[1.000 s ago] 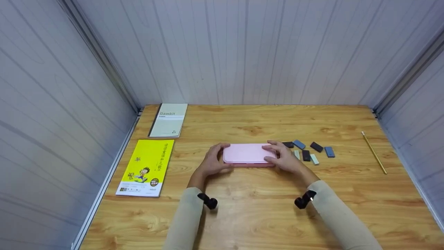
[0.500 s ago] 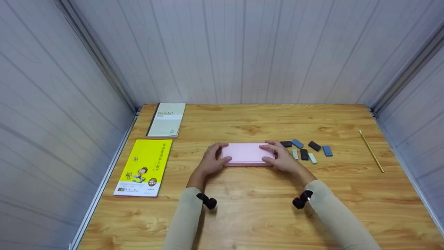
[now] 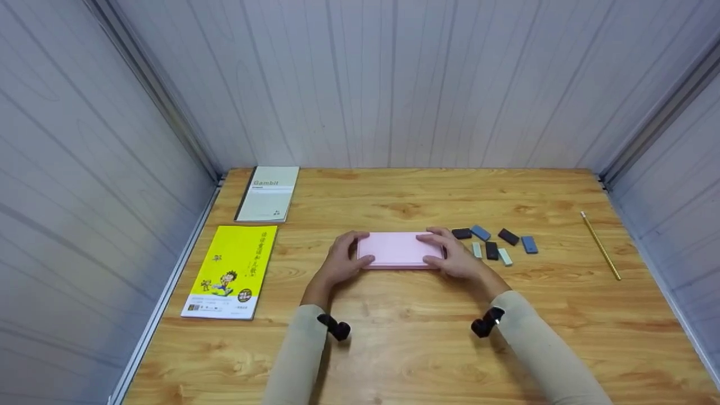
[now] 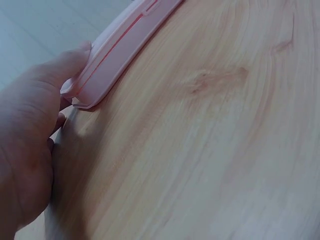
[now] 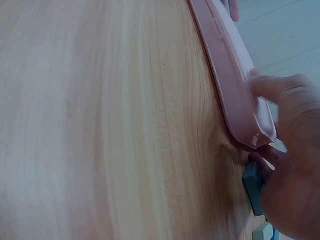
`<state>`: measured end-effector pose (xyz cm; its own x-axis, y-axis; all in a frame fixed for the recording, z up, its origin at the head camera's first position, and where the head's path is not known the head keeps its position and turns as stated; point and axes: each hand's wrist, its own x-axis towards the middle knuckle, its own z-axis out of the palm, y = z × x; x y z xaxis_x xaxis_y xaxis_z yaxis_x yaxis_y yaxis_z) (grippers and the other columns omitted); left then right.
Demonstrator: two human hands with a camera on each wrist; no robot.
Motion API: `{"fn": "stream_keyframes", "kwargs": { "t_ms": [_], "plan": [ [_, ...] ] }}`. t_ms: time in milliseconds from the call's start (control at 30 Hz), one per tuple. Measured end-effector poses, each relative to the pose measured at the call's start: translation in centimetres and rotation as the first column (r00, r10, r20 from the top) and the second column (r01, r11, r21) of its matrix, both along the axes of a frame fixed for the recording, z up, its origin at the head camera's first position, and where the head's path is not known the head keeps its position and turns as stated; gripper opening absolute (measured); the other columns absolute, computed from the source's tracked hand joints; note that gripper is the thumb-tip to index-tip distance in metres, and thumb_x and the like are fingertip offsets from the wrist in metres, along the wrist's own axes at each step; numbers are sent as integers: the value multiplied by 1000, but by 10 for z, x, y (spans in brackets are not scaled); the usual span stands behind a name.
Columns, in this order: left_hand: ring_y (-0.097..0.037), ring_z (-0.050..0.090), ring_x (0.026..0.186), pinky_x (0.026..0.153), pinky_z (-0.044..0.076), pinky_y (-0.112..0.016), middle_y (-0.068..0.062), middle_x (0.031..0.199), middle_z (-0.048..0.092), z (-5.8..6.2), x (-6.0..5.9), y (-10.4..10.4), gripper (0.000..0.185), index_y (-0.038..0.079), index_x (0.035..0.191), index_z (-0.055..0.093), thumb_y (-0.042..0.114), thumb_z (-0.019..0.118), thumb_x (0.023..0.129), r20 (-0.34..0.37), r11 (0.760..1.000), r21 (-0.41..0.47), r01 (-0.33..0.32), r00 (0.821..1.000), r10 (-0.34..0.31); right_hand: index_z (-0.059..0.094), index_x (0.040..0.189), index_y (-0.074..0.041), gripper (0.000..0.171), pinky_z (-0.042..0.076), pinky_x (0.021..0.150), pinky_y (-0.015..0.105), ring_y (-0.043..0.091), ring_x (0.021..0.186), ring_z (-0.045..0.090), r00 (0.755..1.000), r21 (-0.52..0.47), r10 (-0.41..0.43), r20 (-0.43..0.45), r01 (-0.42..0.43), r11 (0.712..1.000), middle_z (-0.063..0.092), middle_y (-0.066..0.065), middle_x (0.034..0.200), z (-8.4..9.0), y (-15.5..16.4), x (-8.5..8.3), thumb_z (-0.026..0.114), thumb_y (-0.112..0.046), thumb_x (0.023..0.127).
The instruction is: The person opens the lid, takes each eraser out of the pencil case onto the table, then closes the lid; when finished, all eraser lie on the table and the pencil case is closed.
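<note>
Head view: pink case (image 3: pixel 398 250), flat and closed, at the middle of the wooden worktop (image 3: pixel 394 349). Left hand (image 3: pixel 339 263) holds its left end, thumb on the near edge and fingers round the far corner; right hand (image 3: pixel 454 256) holds the right end the same way. With one grip at each end, the case looks steadied against sliding. Contents hidden, lid down. Just right of the case: a loose cluster of small erasers (image 3: pixel 495 243), dark, blue and pale, one close by the right hand. Further right, a pencil (image 3: pixel 601 253) well apart. At left, a yellow book (image 3: pixel 230 271) and, behind it, a grey notebook (image 3: pixel 268 193), both flat near the wall.

Left wrist view: left hand (image 4: pixel 27 160) curled round the corner of the case (image 4: pixel 117 52), thumb pressed to its side seam. The case lies flat on the worktop.

Right wrist view: right hand (image 5: pixel 290 165) pinches the end of the case (image 5: pixel 232 75); a blue eraser (image 5: pixel 252 187) lies just beside the fingers, a pale one below it.
</note>
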<state>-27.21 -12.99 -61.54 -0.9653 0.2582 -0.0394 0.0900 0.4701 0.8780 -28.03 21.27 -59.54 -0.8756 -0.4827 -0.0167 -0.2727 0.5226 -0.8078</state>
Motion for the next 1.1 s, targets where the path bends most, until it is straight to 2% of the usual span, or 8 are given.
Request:
{"fn": "stream_keyframes", "kwargs": {
  "t_ms": [133,300,400,567,800,967,1100],
  "plan": [
    [-41,40,166,141,27,-60,-18,168,54,0,0,1,58,14,158,61,28,80,105,-21,1000,-26,7,1000,-7,62,162,-15,55,19,132,84,61,167,26,1000,-5,3,3,-3,1000,34,28,178,-1,0,0,72,-27,109],
    [-41,38,168,142,25,-60,-18,169,54,-3,1,1,55,14,158,61,28,78,107,-10,1000,-23,7,1000,-7,61,162,-12,54,21,136,78,58,169,28,1000,15,-13,4,13,1000,34,27,179,-5,0,1,72,-22,110],
    [-43,37,168,142,25,-61,-20,169,53,-3,0,1,54,11,158,61,26,75,109,-27,1000,-11,11,1000,-11,63,160,-11,51,22,136,78,57,169,28,999,18,-30,-23,30,999,36,27,179,-7,0,1,72,-22,110],
    [-45,38,167,141,27,-62,-23,168,55,-3,-3,0,54,7,159,60,23,74,109,-62,1000,-3,23,998,-23,64,159,-13,51,20,137,78,56,170,27,998,14,-55,-18,56,998,35,26,181,-6,0,0,74,-24,110],
    [-44,43,165,140,31,-60,-23,167,57,-6,-4,2,55,6,158,62,19,77,107,-59,999,30,-27,998,28,61,162,-14,57,18,137,79,56,172,24,999,22,-44,4,44,999,32,24,184,-4,0,-4,75,-28,109],
    [-44,45,166,139,34,-58,-23,170,56,-5,-2,3,58,5,158,63,19,80,105,-63,996,71,-54,996,58,57,164,-10,61,19,138,77,53,172,24,999,-40,-54,-2,53,998,33,23,184,-2,4,-6,76,-25,108],
    [-41,50,164,138,39,-53,-21,170,58,-7,3,-3,67,6,163,58,27,82,104,-92,993,108,-54,994,64,56,165,-6,60,27,136,75,52,170,32,995,-125,-94,-33,89,988,39,25,181,1,12,-1,73,-21,110]
  ]
}}
